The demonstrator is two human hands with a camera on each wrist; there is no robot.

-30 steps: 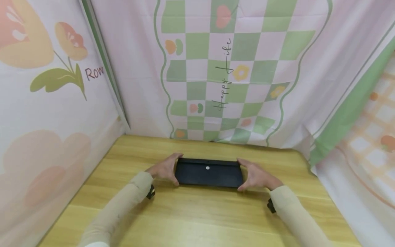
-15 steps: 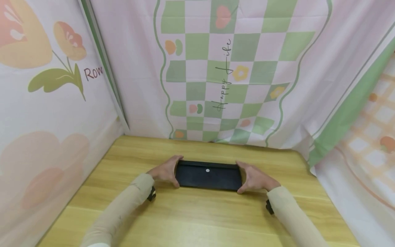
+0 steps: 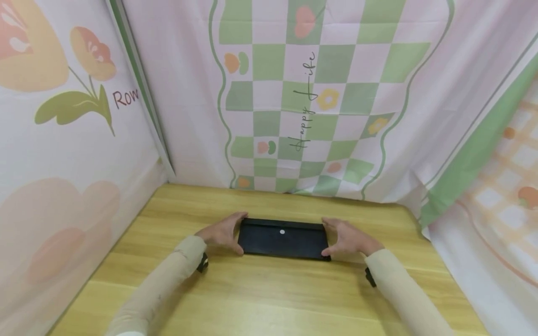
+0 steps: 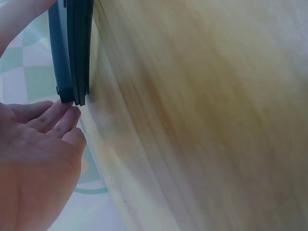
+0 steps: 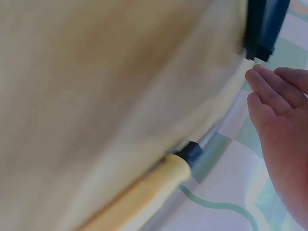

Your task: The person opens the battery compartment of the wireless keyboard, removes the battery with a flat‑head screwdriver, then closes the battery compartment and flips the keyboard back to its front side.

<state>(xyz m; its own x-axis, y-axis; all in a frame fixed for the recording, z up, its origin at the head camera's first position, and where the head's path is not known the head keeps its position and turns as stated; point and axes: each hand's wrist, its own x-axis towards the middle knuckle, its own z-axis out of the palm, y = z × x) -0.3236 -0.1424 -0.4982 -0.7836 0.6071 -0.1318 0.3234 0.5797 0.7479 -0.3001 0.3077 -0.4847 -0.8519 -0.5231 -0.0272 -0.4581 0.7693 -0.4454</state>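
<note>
A flat black rectangular object (image 3: 283, 242) with a small white round mark lies on the wooden table (image 3: 260, 289). Layered edges show at its end in the left wrist view. My left hand (image 3: 222, 233) holds its left end, fingers at the far corner and thumb at the near one. In the left wrist view, the fingertips (image 4: 70, 115) touch that end. My right hand (image 3: 349, 238) spans the right end, its thumb over the near edge. The right wrist view shows my right fingers (image 5: 276, 89) fairly straight, right beside the object's corner.
Behind the table hangs a curtain (image 3: 269, 93) with green checks. A flower-printed cloth wall (image 3: 75, 154) stands at the left, and more cloth (image 3: 466, 196) hangs at the right. A pale yellow rounded piece (image 5: 154, 192) with a dark end shows low in the right wrist view.
The black object has come slightly nearer with both hands, then stayed almost in place. Since half a second ago, my right thumb has moved inward over its near edge.
</note>
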